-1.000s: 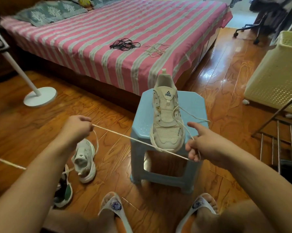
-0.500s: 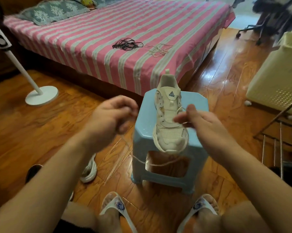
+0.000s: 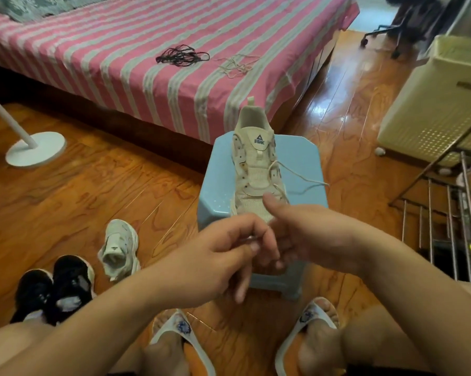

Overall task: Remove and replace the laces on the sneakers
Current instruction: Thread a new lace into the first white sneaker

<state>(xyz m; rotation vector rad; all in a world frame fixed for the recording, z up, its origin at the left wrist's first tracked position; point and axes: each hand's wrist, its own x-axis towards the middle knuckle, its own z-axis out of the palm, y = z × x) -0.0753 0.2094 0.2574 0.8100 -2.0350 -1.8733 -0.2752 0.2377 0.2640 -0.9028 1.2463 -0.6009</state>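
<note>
At floor level on the far left stands the round white base of a pedestal fan (image 3: 35,149), clear of the work; nearer the person a pair of black sneakers (image 3: 56,287) sits side by side, and just beside them a cream sneaker (image 3: 119,249) lies with its opening toward the person, seemingly waiting its turn. Behind, on the pink striped bed (image 3: 98,63), a bundle of black laces (image 3: 182,56) and a tangle of pale laces (image 3: 238,65) lie apart from each other, presumably set aside within reach. Toward the middle, the left hand (image 3: 218,257) has thumb and forefinger pinched together on what looks like the tip of the cream lace (image 3: 301,178), though the tip itself is too small to confirm. That lace runs from the lower eyelets of the cream Peak sneaker (image 3: 256,169), which stands toe toward the person on a light blue plastic stool (image 3: 305,164), raised to a convenient working height. Right of it, the right hand (image 3: 307,234) meets the left with thumb raised and fingers curled; whether it grasps the lace cannot be told, as the left hand covers its fingertips. Judged from the mostly empty eyelets, lacing is at an early stage. On the far right stand a cream laundry basket (image 3: 435,104) and a wire rack (image 3: 451,234).
</note>
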